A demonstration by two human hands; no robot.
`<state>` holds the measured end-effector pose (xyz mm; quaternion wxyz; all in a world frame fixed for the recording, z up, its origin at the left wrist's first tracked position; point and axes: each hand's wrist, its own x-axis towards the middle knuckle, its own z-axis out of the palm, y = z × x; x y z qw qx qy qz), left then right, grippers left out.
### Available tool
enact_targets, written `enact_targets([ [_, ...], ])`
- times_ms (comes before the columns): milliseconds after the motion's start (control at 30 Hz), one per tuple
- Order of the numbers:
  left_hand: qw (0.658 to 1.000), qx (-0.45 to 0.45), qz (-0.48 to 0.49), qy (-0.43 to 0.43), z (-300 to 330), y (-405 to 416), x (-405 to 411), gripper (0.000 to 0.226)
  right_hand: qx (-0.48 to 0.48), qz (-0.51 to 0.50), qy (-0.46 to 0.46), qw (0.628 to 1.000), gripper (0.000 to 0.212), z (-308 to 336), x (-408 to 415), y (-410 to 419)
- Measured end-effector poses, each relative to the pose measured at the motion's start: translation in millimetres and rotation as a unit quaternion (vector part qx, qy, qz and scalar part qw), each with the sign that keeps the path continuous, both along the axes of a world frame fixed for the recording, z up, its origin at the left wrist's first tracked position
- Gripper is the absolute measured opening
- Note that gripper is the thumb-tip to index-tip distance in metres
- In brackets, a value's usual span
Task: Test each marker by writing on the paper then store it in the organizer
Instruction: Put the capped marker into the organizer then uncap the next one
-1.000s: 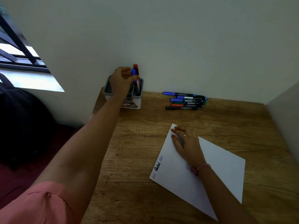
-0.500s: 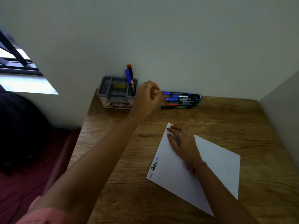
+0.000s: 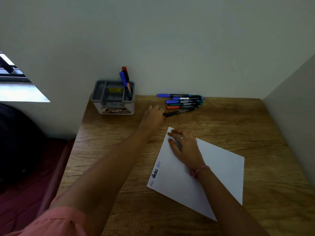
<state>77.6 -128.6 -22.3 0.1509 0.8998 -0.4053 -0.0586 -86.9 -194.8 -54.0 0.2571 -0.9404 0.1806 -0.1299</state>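
A second ago the left hand was up at the grey organizer, dropping a blue-capped marker in beside the red-capped one; now it has swung over to the loose row of markers lying against the wall at about 1 o'clock from the paper. Its fingers sit on the near end of the black marker, the one closest to us, and that marker is skewed out of line with the rest (whether the fingers have actually curled round it I cannot tell, since the back of the hand hides them). The right hand lies flat, fingers straight, pressing the sheet's far corner to the counter.

So 2 markers stand stored in the organizer's right-hand compartment, at 11 o'clock from the paper, and 3 scribbles mark the sheet's left edge. By my count some 6 wait on the counter, so the job looks barely a third done, with the black one next to test.
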Motion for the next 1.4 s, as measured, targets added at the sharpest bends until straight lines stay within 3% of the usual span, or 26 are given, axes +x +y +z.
enact_targets([
  [233, 0.985, -0.053, 0.026, 0.161, 8, 9, -23, 0.021, 0.044, 0.011, 0.007, 0.999, 0.03, 6, 0, -4],
  [367, 0.969, -0.132, 0.04, 0.207, 22, 27, -37, 0.029, 0.143, -0.002, 0.012, 0.99, 0.035, 29, -1, -1],
  [467, 0.944, -0.192, 0.028, 0.268, 40, 48, -56, 0.017, 0.311, -0.092, -0.12, 0.938, 0.013, 55, -1, 10],
  [567, 0.918, -0.196, -0.024, 0.344, 50, 67, -72, 0.013, 0.44, -0.171, -0.194, 0.86, 0.032, 70, 1, 12],
  [700, 0.871, -0.213, -0.043, 0.441, 55, 71, -84, 0.01, 0.441, -0.116, -0.186, 0.87, 0.018, 85, 1, 20],
  [867, 0.88, -0.237, -0.072, 0.405, 66, 63, -99, 0.024, 0.442, -0.078, -0.186, 0.874, 0.024, 96, -2, 30],
  [1033, 0.839, -0.308, -0.065, 0.444, 66, 65, -104, 0.026, 0.458, -0.067, -0.203, 0.863, 0.025, 107, -4, 34],
  [1233, 0.816, -0.221, -0.011, 0.534, 61, 90, -96, 0.035, 0.455, -0.086, -0.278, 0.842, 0.018, 133, -13, -1],
  [1300, 0.837, -0.199, 0.007, 0.51, 57, 99, -89, 0.05, 0.479, -0.079, -0.283, 0.827, 0.012, 125, -17, -7],
  [1400, 0.906, -0.171, 0.03, 0.387, 35, 110, -71, 0.069, 0.463, -0.08, -0.22, 0.855, 0.013, 94, -25, -7],
])
